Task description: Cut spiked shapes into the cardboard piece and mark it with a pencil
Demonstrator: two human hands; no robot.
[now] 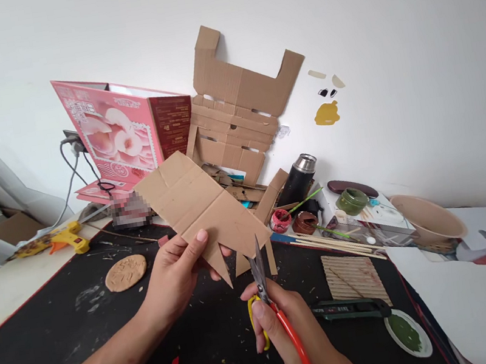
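My left hand (pixel 182 265) pinches a flat piece of brown cardboard (pixel 199 195), thumb on top and fingers behind it. The piece is creased across and has a pointed strip hanging at its lower edge. My right hand (pixel 287 316) is closed round the handles of a pair of scissors (pixel 262 280), one red and one yellow. The scissor blades point up, and their tips are at the cardboard's lower right corner. I cannot tell whether the blades are cutting into it. Behind the cardboard, other narrow cardboard strips are partly hidden.
A black mat (pixel 82 330) covers the table. On it lie a round clay disc (pixel 126 273), a utility knife (pixel 350 309), corrugated cardboard (pixel 355 278) and a dish of green paint (pixel 408 333). A glue gun (pixel 65 238) sits left; a thermos (pixel 298 179) and paint jars stand behind.
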